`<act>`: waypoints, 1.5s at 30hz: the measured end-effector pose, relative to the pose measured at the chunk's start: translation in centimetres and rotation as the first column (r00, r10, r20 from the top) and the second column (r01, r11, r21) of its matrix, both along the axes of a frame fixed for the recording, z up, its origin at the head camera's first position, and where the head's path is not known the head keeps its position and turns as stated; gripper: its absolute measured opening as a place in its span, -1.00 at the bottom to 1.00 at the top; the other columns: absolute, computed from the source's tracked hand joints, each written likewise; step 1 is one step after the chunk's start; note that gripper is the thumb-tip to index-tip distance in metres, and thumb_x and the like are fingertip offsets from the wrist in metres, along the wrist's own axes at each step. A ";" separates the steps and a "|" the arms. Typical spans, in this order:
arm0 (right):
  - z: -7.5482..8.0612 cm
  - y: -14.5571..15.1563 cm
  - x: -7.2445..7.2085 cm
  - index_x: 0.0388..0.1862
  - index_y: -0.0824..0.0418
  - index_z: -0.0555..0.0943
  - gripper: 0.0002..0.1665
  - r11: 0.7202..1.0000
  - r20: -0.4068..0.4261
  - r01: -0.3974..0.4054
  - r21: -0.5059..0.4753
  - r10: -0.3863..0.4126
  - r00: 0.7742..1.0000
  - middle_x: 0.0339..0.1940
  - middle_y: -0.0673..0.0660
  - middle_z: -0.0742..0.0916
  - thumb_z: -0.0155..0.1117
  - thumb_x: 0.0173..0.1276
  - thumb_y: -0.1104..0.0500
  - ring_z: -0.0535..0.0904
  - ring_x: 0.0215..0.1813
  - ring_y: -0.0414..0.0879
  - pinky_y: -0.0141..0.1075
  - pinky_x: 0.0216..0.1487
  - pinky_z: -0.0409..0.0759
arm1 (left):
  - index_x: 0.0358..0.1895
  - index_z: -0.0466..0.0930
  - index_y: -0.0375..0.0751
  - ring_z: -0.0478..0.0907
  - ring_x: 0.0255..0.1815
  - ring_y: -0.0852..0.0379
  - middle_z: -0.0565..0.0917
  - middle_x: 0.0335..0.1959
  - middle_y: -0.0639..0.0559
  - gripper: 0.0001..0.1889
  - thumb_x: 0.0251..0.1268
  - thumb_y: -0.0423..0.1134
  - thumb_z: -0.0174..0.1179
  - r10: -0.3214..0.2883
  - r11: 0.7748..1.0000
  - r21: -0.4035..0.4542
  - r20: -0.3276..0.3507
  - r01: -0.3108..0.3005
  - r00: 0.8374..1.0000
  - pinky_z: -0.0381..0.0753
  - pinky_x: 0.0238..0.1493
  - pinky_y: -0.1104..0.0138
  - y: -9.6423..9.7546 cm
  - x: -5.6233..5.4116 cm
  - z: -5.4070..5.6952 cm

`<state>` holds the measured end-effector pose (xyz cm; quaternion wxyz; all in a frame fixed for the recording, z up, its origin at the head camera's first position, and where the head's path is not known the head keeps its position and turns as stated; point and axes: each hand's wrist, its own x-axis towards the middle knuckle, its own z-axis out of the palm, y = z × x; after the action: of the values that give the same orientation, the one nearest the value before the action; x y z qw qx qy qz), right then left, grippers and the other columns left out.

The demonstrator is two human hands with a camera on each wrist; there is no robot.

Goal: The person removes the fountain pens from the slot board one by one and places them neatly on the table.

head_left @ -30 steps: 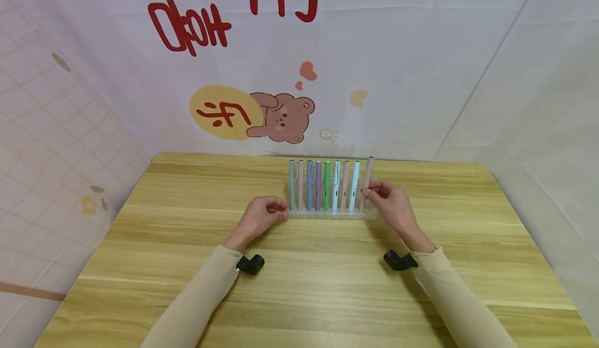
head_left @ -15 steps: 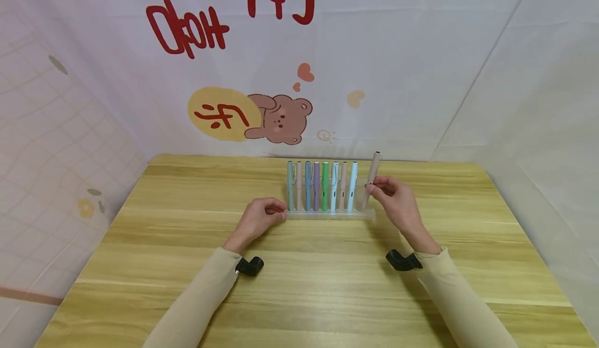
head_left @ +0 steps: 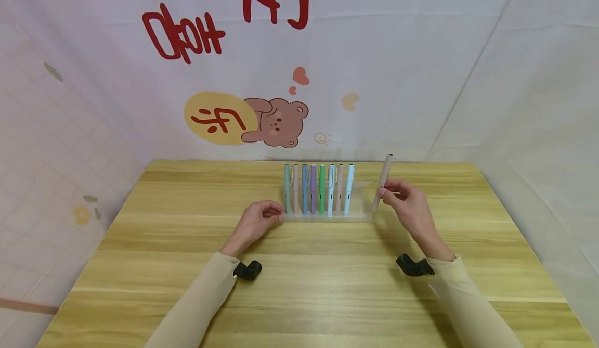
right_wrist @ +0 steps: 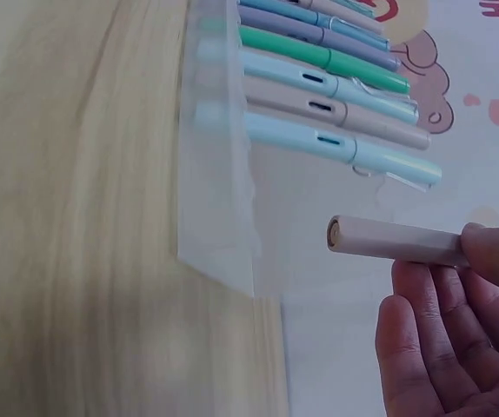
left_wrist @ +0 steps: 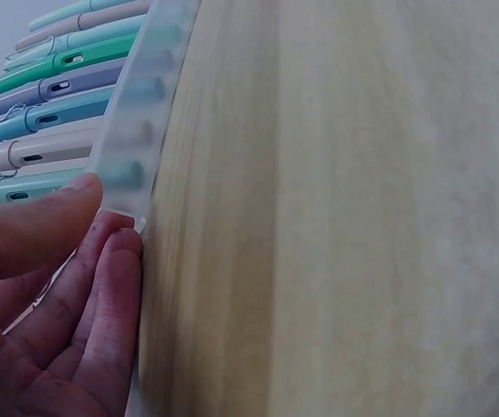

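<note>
A clear pen rack [head_left: 327, 217] stands on the table, holding a row of upright capped pens in teal, pinkish beige, blue, purple, green and pale blue. My left hand [head_left: 254, 224] grips the rack's left end, its thumb close by the teal pen [left_wrist: 41, 184]. To the right of the rack, my right hand [head_left: 412, 210] pinches a pinkish-beige pen [head_left: 386, 172] between thumb and fingers. That pen leans to the right, out of its slot, and its round lower end faces the camera in the right wrist view. The rack's rightmost part bears no pen.
The wooden table [head_left: 309, 285] reaches back to a white printed cloth [head_left: 398, 67] with a bear and red characters. Another cloth side [head_left: 538, 114] rises on the right. Black wrist cameras [head_left: 414, 266] sit on both sleeves.
My right hand has drawn the pinkish-beige pen out of the rack's right end and carried it to the right. The left hand stays at the rack's left end.
</note>
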<state>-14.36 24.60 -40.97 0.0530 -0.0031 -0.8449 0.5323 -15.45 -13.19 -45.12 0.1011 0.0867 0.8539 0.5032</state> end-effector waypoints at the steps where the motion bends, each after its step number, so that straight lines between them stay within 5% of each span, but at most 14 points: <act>1: -0.1 0.2 0.1 0.13 0.40 0.64 -0.54 1.000 -0.003 0.001 0.002 -0.001 1.000 0.02 0.24 0.75 0.33 0.53 0.04 0.68 -0.10 -0.37 -0.50 -0.05 0.59 | -0.01 0.72 -0.28 0.68 -0.07 0.04 0.75 -0.14 -0.02 -0.82 0.39 -0.35 0.36 0.000 1.000 0.002 -0.001 0.000 1.000 0.62 0.09 0.12 0.0 0.0 0.0; 14: -0.7 2.2 0.8 0.16 0.55 0.57 -0.54 0.994 0.026 -0.001 -0.108 0.004 1.000 -0.13 0.17 0.76 0.32 0.53 0.16 0.68 -0.18 -0.34 -0.40 -0.10 0.69 | -0.02 0.72 -0.25 0.67 -0.10 0.07 0.75 -0.16 0.00 -0.83 0.40 -0.34 0.35 0.001 1.000 -0.001 0.010 -0.001 1.000 0.62 0.07 0.11 0.1 0.0 0.1; 29: -1.7 3.9 0.3 0.23 0.62 0.49 -0.48 0.993 0.172 -0.064 -0.104 0.081 0.982 -0.07 0.28 0.71 0.27 0.56 0.19 0.70 -0.19 -0.25 -0.30 -0.07 0.72 | -0.02 0.72 -0.26 0.67 -0.09 0.05 0.74 -0.15 -0.02 -0.84 0.39 -0.36 0.36 0.016 1.000 0.005 0.028 -0.016 0.999 0.61 0.07 0.13 0.0 0.0 0.1; 45: -1.8 4.5 -0.6 0.24 0.59 0.54 -0.47 0.992 0.281 -0.127 0.006 0.120 0.952 0.03 0.40 0.74 0.28 0.56 0.14 0.75 -0.14 -0.11 -0.24 -0.09 0.73 | -0.01 0.72 -0.26 0.68 -0.07 0.05 0.76 -0.13 -0.03 -0.82 0.39 -0.34 0.36 0.010 1.000 0.012 0.023 -0.010 1.000 0.62 0.08 0.14 0.0 -0.1 -0.2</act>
<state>-14.98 29.07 -42.79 -0.1004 -0.0252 -0.8487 0.5187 -15.55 -13.17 -45.35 0.1081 0.0772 0.8501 0.5097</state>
